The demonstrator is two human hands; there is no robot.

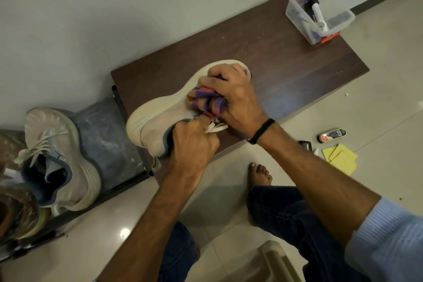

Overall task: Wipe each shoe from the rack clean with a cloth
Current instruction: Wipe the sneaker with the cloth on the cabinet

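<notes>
A beige sneaker lies on its side on the dark wooden board, sole toward the wall. My left hand grips the shoe at its collar, near the laces. My right hand holds a bunched purple, pink and orange striped cloth and presses it against the shoe's upper. A second beige sneaker with a blue lining stands on the shoe rack to the left.
A clear plastic tub with bottles stands at the board's far right corner. On the tiled floor to the right lie a shoe polish tin and yellow cloths. My bare foot and a plastic stool are below.
</notes>
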